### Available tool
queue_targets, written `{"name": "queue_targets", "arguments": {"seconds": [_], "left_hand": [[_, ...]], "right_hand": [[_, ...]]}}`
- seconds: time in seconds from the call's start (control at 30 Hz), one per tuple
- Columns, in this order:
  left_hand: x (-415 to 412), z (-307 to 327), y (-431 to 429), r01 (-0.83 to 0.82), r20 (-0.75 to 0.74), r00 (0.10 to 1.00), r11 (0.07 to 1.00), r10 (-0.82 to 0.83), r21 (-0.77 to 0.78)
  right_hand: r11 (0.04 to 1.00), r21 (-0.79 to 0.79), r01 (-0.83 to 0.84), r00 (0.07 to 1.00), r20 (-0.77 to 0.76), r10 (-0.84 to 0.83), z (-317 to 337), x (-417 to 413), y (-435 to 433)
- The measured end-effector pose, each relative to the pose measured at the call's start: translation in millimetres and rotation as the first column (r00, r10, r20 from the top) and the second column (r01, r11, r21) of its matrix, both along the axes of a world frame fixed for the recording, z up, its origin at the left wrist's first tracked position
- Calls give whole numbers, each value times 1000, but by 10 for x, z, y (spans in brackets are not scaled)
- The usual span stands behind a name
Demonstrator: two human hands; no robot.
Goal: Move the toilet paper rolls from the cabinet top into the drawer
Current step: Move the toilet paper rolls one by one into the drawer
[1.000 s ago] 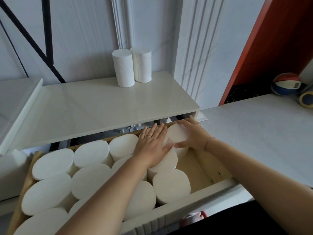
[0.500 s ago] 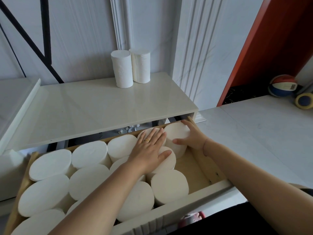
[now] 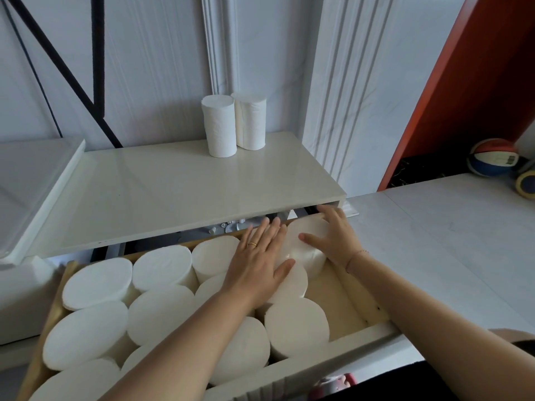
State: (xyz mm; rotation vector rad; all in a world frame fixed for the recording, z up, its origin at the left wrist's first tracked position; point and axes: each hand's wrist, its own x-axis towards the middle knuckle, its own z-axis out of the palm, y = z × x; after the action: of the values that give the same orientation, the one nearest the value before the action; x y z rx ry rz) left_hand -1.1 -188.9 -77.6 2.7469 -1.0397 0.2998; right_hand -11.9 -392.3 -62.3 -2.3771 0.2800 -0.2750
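Observation:
Two white toilet paper rolls (image 3: 219,125) (image 3: 251,120) stand upright side by side at the back of the cabinet top (image 3: 162,192), against the wall. Below it the wooden drawer (image 3: 359,302) is pulled out and packed with several upright white rolls (image 3: 162,264). My left hand (image 3: 259,261) lies flat, fingers spread, on rolls near the drawer's back right. My right hand (image 3: 335,235) cups the side of the back-right roll (image 3: 307,241) in the drawer's far right corner, fingers curled around it.
A bare gap of drawer floor (image 3: 333,302) runs along the right wall. A raised white ledge (image 3: 37,195) adjoins the cabinet on the left. A white pilaster (image 3: 341,96) stands behind on the right. Balls (image 3: 492,157) lie on the floor at far right.
My right hand has slid from the top of the back-right roll down to its side. My left hand stays flat on the rolls, shifted slightly back. The view has tilted slightly.

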Motion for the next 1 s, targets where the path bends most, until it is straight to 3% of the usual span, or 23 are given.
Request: {"name": "queue_targets", "arguments": {"seconds": [0.13,0.23,0.43,0.7,1.0], "left_hand": [[55,60,73,-126,76,988,988,133,-94],[214,70,215,-292,72,952,952,298,-90],[478,125,581,-526,-104,850,834,516,-166],[499,220,558,-562,-114,827,818,550,-123],[506,222,539,-575,-155,818,800,555,-173]], "right_hand": [[1000,7,9,964,264,-11,265,86,280],[993,113,-25,961,278,-7,462,344,556],[975,209,-74,972,232,24,677,1167,975],[939,343,-28,980,195,-42,673,2227,1273],[903,429,-34,980,191,-53,514,2686,1421]]}}
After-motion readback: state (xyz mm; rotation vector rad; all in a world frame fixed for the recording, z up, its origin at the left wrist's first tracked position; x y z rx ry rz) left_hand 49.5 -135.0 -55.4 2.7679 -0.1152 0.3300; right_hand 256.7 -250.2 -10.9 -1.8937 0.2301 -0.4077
